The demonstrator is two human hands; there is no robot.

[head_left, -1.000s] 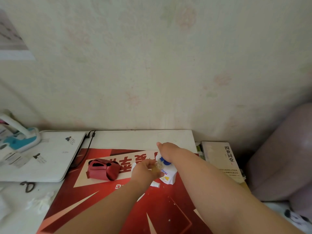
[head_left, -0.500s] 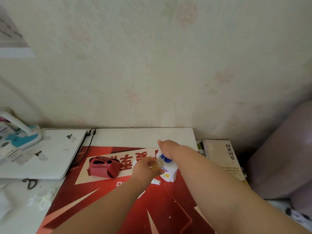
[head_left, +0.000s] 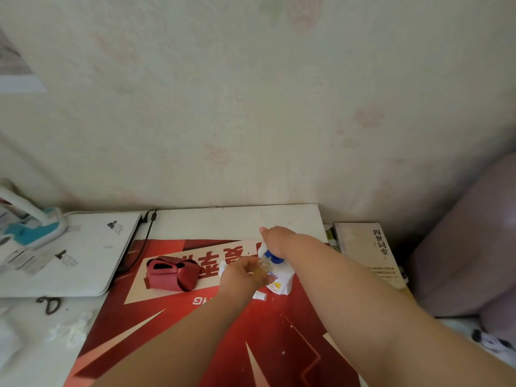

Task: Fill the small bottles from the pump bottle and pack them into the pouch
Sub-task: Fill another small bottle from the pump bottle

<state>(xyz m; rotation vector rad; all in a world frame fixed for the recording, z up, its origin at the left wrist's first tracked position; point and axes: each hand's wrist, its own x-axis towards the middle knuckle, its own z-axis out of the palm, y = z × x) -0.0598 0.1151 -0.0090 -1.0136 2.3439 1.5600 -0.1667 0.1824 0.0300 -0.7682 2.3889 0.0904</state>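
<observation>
Pump bottle [head_left: 280, 283] upright, right hand [head_left: 277, 241] pressing; small bottle [head_left: 261, 270] beneath spout

A laptop [head_left: 69, 255], scissors [head_left: 49, 304] and a book [head_left: 371, 255] lie nearby.

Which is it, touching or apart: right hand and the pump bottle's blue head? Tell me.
Touching. The head view shows the right hand pressed directly on the pump bottle head, no gap.

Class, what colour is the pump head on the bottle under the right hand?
Blue, on a white pump bottle; the head view shows it best.
</observation>
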